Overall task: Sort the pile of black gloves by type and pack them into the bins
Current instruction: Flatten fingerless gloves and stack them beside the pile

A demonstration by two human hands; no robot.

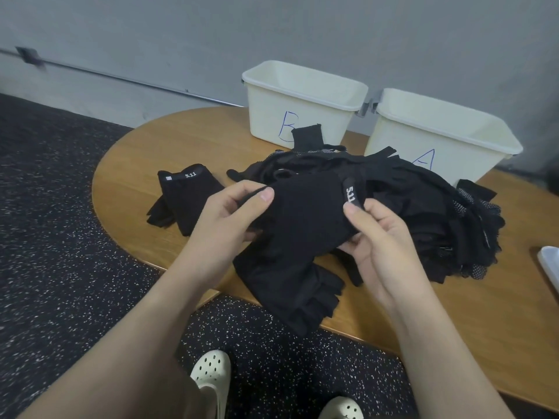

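A pile of black gloves point(423, 213) covers the middle and right of the wooden table point(136, 164). I hold a black fingerless glove point(305, 225) with a "5.11" strap above the table's front edge. My left hand point(230, 216) pinches its left edge between thumb and fingers. My right hand point(381, 237) pinches the glove just below the strap tab. More black glove fabric point(290, 291) hangs below toward the table edge. Another "5.11" glove point(184, 198) lies apart on the left. Two cream bins stand at the back, one marked B point(302, 98), one marked A point(438, 131).
Both bins stand against the grey wall, and the insides that show hold nothing. A white object point(550, 264) pokes in at the right edge of the table. Dark speckled floor point(60, 237) lies to the left, and my cream shoes point(211, 370) show below the table.
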